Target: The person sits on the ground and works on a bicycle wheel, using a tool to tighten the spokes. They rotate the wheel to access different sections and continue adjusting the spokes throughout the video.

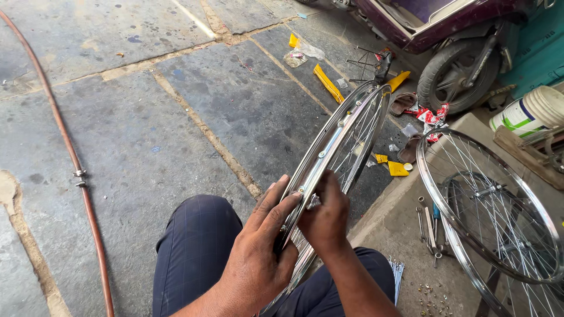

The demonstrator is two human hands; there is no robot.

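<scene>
A shiny metal bicycle wheel rim with thin spokes stands on edge between my knees, leaning away from me. My left hand grips the near part of the rim from the left, fingers wrapped over its edge. My right hand presses on the rim's inner side, with its fingers pinched around a small spoke nipple or spoke end that I cannot see clearly. My dark trousers show under both arms.
Two more spoked wheels lean at the right on a concrete step, near wrenches, loose spokes and small nuts. A scooter's rear wheel, a white bucket, sandals and yellow scraps lie beyond. A red hose crosses the stone floor at left.
</scene>
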